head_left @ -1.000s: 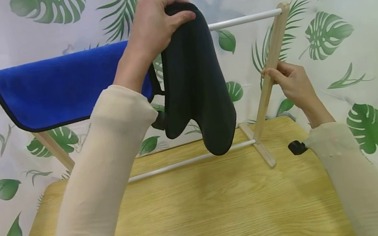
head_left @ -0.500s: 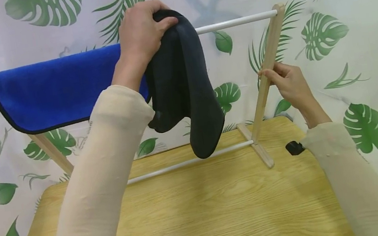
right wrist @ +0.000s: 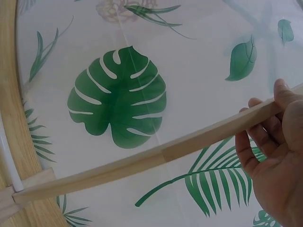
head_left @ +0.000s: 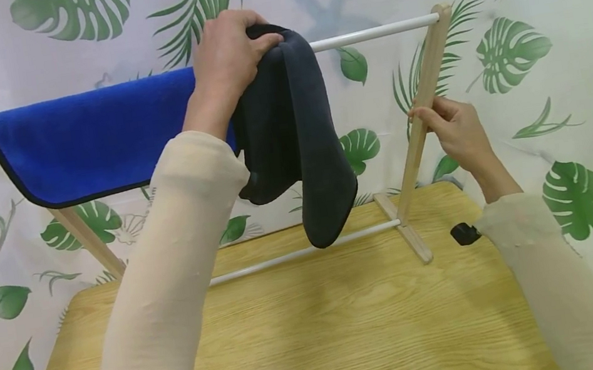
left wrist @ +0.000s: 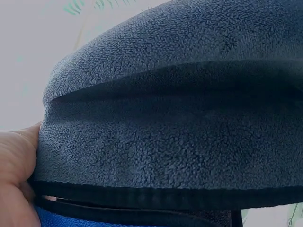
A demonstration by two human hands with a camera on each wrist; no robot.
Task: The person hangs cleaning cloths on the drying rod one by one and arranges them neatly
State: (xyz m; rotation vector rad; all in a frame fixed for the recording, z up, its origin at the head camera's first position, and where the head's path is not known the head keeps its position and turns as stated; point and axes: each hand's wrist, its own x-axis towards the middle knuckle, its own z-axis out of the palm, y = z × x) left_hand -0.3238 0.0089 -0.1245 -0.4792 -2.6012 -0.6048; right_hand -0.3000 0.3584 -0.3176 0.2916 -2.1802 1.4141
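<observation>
Left hand (head_left: 227, 55) grips one dark grey fleece towel (head_left: 296, 141) over the white top rail (head_left: 374, 33), beside one blue towel (head_left: 96, 137); right hand (head_left: 450, 128) pinches the wooden rack leg (head_left: 422, 110).

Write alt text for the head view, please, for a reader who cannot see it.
A left hand grips a dark grey towel at a rack's white top rail, beside a blue towel. The right hand holds the wooden upright.
</observation>
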